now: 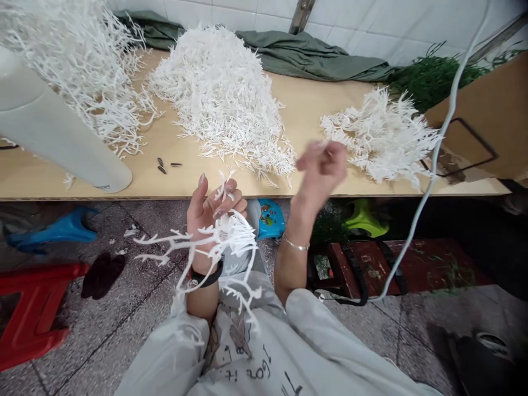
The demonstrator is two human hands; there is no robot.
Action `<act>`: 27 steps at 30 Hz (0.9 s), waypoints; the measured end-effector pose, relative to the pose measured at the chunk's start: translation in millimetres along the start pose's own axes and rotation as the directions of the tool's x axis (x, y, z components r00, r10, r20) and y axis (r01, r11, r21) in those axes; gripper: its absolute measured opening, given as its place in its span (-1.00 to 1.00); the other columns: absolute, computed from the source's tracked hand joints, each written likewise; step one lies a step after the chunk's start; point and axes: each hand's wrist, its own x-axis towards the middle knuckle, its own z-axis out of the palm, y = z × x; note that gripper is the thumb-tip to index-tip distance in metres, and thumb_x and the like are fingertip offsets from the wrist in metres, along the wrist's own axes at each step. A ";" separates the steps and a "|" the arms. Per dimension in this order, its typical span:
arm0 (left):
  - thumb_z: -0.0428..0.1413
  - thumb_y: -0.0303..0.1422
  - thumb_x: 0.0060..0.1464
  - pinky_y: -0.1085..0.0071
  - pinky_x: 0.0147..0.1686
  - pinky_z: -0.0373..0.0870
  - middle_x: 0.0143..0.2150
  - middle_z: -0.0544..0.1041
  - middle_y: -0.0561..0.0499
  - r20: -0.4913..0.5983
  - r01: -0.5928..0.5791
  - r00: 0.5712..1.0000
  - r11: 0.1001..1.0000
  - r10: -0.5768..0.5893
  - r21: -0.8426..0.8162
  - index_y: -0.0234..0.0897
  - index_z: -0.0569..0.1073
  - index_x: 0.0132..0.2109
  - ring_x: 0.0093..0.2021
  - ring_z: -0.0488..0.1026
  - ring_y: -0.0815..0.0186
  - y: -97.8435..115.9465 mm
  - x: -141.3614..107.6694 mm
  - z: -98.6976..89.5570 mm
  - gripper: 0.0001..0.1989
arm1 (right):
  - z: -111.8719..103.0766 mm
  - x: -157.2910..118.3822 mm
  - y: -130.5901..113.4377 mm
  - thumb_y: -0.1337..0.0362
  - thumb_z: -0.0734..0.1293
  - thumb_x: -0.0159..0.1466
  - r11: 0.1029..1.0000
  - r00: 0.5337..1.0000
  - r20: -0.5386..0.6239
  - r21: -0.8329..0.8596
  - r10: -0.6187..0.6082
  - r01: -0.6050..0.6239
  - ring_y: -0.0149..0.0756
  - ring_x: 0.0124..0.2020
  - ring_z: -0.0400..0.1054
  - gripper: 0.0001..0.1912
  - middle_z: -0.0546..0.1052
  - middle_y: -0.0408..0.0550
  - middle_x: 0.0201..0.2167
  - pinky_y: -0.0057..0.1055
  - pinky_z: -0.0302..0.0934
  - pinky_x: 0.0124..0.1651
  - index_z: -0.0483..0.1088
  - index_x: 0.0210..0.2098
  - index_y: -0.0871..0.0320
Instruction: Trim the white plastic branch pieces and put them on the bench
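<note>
My left hand (214, 209), palm turned up near the table's front edge, has its fingers curled round a white branching plastic sprig (235, 234). Its forked twigs hang out over the wrist and lap. My right hand (322, 165) is raised over the table edge, blurred by motion. Its fingers look bent, but whether anything is between them cannot be made out. A large heap of small white sprig pieces (226, 88) lies in the middle of the table. Right of my right hand is a smaller pile of spiky white sprigs (379, 137).
Long white branches (91, 71) are heaped at the left behind a pale cylinder (61, 121). Several dark seeds (161, 166) lie nearby. A cardboard box (487, 115), green foliage (437, 77) and a hanging pale cable (439, 137) are at the right. Below stands a red stool (37, 308).
</note>
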 end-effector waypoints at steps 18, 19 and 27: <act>0.18 -0.23 0.05 0.47 -0.55 0.30 -0.19 0.56 -0.02 0.018 -0.310 0.945 0.877 0.327 0.367 -0.11 0.50 -0.09 -0.53 0.38 0.44 -11.2 -14.0 4.0 -0.75 | -33.1 -71.7 -45.9 0.19 0.34 0.20 0.953 0.649 0.723 -0.044 0.236 -0.298 -0.49 -0.53 0.17 -0.77 0.31 -0.24 -0.59 -0.49 0.13 -0.39 0.32 -0.51 0.16; 0.19 -0.23 0.04 0.46 -0.52 0.33 -0.14 0.56 -0.03 0.028 -0.310 0.946 0.873 0.323 0.377 -0.11 0.49 -0.06 -0.49 0.40 0.42 -10.9 -14.5 3.8 -0.72 | -32.8 -72.9 -45.6 0.19 0.34 0.20 0.954 0.684 0.688 -0.037 0.241 -0.299 -0.49 -0.53 0.16 -0.77 0.31 -0.24 -0.60 -0.49 0.12 -0.41 0.32 -0.52 0.16; 0.36 -0.41 -0.23 0.39 -0.25 0.37 -0.18 0.55 -0.04 0.169 -0.324 0.945 0.722 0.281 0.611 -0.15 0.53 -0.07 -0.26 0.41 0.31 -1.3 -17.7 -7.0 -0.53 | -34.1 -83.8 -46.9 0.14 0.32 0.22 0.974 0.929 0.303 0.018 0.211 -0.227 -0.45 -0.52 0.20 -0.83 0.39 -0.21 -0.54 -0.44 0.12 -0.43 0.40 -0.43 0.08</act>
